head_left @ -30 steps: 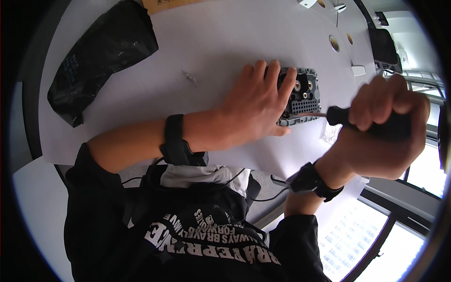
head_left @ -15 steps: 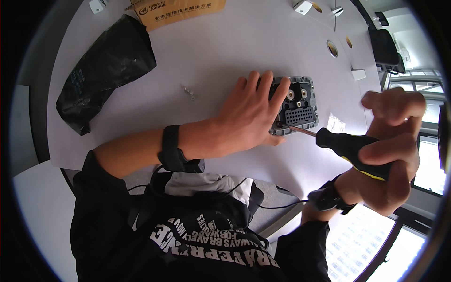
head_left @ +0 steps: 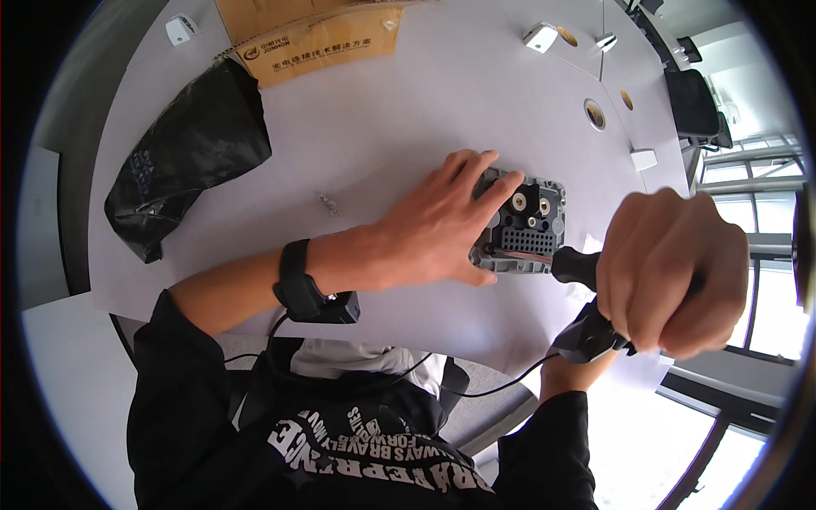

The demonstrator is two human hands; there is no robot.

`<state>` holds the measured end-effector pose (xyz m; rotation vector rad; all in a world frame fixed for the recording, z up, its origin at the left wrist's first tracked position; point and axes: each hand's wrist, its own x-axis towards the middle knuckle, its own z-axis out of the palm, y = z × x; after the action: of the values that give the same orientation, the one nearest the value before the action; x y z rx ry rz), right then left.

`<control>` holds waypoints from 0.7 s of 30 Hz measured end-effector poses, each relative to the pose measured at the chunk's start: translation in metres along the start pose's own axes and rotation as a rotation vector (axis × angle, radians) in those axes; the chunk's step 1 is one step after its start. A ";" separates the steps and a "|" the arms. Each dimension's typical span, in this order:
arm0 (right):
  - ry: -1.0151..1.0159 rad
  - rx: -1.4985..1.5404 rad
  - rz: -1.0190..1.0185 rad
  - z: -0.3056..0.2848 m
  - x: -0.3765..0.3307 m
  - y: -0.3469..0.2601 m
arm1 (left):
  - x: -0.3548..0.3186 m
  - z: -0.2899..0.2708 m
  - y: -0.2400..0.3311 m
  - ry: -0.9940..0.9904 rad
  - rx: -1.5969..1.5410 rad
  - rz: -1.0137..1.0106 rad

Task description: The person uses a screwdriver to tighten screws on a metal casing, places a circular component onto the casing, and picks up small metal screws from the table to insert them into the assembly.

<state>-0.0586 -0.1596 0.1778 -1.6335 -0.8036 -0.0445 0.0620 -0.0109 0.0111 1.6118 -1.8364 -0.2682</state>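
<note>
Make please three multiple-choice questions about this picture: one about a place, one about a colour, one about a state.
1. Where does the black bag lie?
A. left of the grey connector block
B. right of it
C. on top of it

2. What colour is the screwdriver handle?
A. red
B. black
C. white

3. What is the left hand doing?
A. hanging free
B. holding a cup
C. pressing on the block

Answers: 1 A, the bag is at the table's far left; 2 B, the dark grip shows by the right hand; 3 C, fingers lie over the block.
</note>
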 end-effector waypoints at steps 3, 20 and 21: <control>-0.095 -0.016 0.050 -0.006 -0.001 -0.003 | 0.002 -0.002 -0.003 -0.015 0.022 0.009; -0.121 -0.085 0.208 -0.017 0.005 -0.012 | 0.006 0.000 0.003 -0.050 -0.011 -0.037; -0.121 -0.083 0.211 -0.017 0.004 -0.013 | 0.007 0.001 0.004 -0.049 -0.015 -0.037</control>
<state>-0.0554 -0.1724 0.1946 -1.8052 -0.7243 0.1739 0.0587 -0.0167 0.0151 1.6440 -1.8381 -0.3401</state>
